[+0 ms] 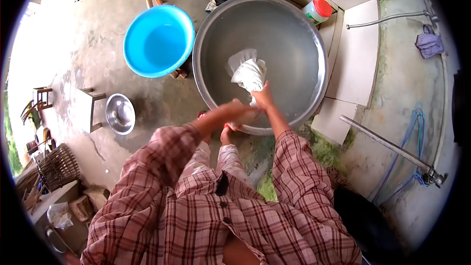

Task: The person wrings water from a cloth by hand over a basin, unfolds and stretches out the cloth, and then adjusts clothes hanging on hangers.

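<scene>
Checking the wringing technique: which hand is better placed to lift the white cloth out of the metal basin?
Likely the right hand: it already grips the white cloth inside the metal basin. The left hand sits lower, near the rim.

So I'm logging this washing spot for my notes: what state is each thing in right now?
white cloth: bunched and twisted, held up inside the basin
right hand: shut on the white cloth
left hand: blurred, at the cloth's lower end; grip unclear
big metal basin: upright; water inside cannot be told
blue basin: upright, holding water
small metal bowl: upright on the ground
white jar: red lid on
</scene>
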A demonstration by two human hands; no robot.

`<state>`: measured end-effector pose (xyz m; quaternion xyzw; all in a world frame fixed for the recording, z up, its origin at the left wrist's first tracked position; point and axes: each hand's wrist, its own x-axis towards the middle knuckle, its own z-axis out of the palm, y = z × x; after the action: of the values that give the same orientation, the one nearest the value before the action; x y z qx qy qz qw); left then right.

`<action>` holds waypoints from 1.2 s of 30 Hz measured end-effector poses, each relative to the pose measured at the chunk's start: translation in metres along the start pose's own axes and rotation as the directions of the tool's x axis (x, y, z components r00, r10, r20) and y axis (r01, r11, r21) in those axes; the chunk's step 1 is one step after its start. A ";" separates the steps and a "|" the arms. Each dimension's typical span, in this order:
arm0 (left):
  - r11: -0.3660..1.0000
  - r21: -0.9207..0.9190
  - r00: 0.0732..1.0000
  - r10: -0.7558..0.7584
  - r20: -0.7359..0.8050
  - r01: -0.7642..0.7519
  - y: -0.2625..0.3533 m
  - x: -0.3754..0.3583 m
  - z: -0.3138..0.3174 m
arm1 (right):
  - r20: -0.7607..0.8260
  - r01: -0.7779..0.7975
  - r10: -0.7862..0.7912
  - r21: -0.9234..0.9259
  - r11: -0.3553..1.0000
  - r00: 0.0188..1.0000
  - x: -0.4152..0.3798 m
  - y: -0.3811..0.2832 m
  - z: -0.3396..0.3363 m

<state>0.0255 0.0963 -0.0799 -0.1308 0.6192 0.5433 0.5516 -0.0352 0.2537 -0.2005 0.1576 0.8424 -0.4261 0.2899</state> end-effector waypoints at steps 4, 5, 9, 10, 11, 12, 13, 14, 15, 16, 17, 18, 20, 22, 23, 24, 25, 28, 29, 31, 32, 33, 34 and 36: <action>0.576 -0.801 0.914 0.393 0.097 -0.163 0.017 -0.055 -0.066 | 0.335 -0.280 0.035 0.719 0.636 0.941 -0.030 -0.023 -0.007; 0.432 -0.884 0.881 0.470 0.052 -0.178 -0.008 -0.025 -0.083 | 0.395 -0.326 -0.009 0.771 0.547 0.919 -0.027 -0.021 0.001; 0.818 -0.481 0.732 -0.112 -0.672 -0.317 -0.058 0.092 -0.061 | 0.320 -0.212 0.029 0.552 0.806 0.947 -0.062 -0.060 0.004; 0.882 -0.428 0.732 -0.159 -0.663 -0.196 -0.065 0.116 -0.055 | 0.256 -0.194 0.077 0.470 0.861 0.964 -0.073 -0.065 0.012; 0.788 -0.212 0.701 0.346 -0.623 -0.578 -0.066 0.090 -0.038 | 0.190 -0.136 0.066 0.383 0.914 0.980 -0.067 -0.049 0.025; 0.489 -0.059 0.457 0.759 -0.464 -0.871 -0.062 0.049 -0.018 | 0.278 -0.170 0.062 0.383 0.908 0.958 -0.075 -0.051 0.022; 0.432 -0.224 0.480 0.688 -0.545 -0.873 -0.048 0.034 -0.006 | 0.247 -0.064 -0.012 0.296 0.953 0.969 -0.072 -0.030 0.032; 0.522 -0.105 0.503 0.721 -0.476 -0.847 -0.042 0.022 -0.007 | 0.223 0.046 -0.091 0.201 0.979 0.971 -0.077 -0.028 0.032; 0.590 0.022 0.532 0.743 -0.407 -0.807 -0.038 0.012 -0.010 | 0.272 -0.034 -0.028 0.220 0.975 0.962 -0.083 -0.023 0.026; 0.639 0.156 0.568 0.751 -0.338 -0.753 -0.040 0.006 -0.012 | 0.325 -0.115 0.033 0.236 0.965 0.945 -0.112 -0.057 0.003; 0.663 -0.078 0.645 0.683 -0.342 -0.744 -0.054 0.031 -0.016 | 0.379 -0.193 0.087 0.250 0.949 0.921 -0.129 -0.075 -0.012; 0.647 -0.308 0.716 0.609 -0.343 -0.698 -0.067 0.055 -0.021 | 0.439 -0.268 0.095 0.351 0.897 0.893 -0.127 -0.068 -0.019; 0.376 -0.926 0.966 0.243 0.092 -0.007 -0.069 0.080 -0.029 | 0.551 -0.423 0.089 0.518 0.744 0.830 -0.118 -0.033 -0.036; 0.260 -0.963 0.993 0.110 -0.046 -0.073 -0.053 0.062 -0.011 | 0.313 -0.254 0.060 0.625 0.738 0.948 -0.100 0.024 -0.031; 0.121 -0.993 0.991 0.133 0.009 -0.008 -0.053 0.059 -0.007 | 0.199 -0.223 0.128 0.583 0.781 0.972 -0.090 0.051 -0.024; -0.016 -0.998 0.985 0.166 0.057 0.061 -0.051 0.057 -0.003 | 0.078 -0.196 0.183 0.535 0.822 0.980 -0.085 0.064 -0.020; -0.183 -0.974 0.979 0.176 0.105 0.137 -0.047 0.052 0.003 | 0.126 -0.253 0.225 0.625 0.738 0.966 -0.088 0.058 -0.021; -0.084 -0.996 0.979 0.202 0.004 0.021 -0.053 0.048 0.016 | 0.148 -0.198 0.131 0.735 0.648 0.980 -0.077 0.047 -0.017; -0.132 -0.989 0.980 0.195 0.032 0.059 -0.051 0.045 0.016 | 0.207 -0.200 0.061 0.762 0.615 0.976 -0.063 0.052 -0.017; -0.234 -0.963 0.979 0.183 0.089 0.131 -0.048 0.038 0.019 | 0.205 -0.174 0.026 0.752 0.636 0.978 -0.040 0.065 -0.020; -0.285 -0.944 0.977 0.180 0.116 0.164 -0.048 0.036 0.020 | 0.205 -0.161 0.007 0.745 0.647 0.979 -0.033 0.064 -0.024; -0.308 -0.918 0.949 0.267 0.168 0.249 -0.059 0.042 0.020 | 0.172 -0.116 0.005 0.646 0.755 0.985 -0.026 0.064 -0.030; -0.330 -0.902 0.943 0.272 0.192 0.278 -0.059 0.040 0.023 | -0.056 0.188 -0.180 0.372 0.909 0.982 -0.025 0.058 -0.033; -0.347 -0.872 0.917 0.321 0.236 0.346 -0.059 0.036 0.028 | -0.241 0.543 -0.651 -0.388 0.745 0.720 -0.023 0.047 -0.040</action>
<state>0.0725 0.1130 -0.1351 -0.4194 -0.2287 0.8184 0.3194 -0.0080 0.3135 -0.1968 -0.0945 0.9383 -0.3325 -0.0052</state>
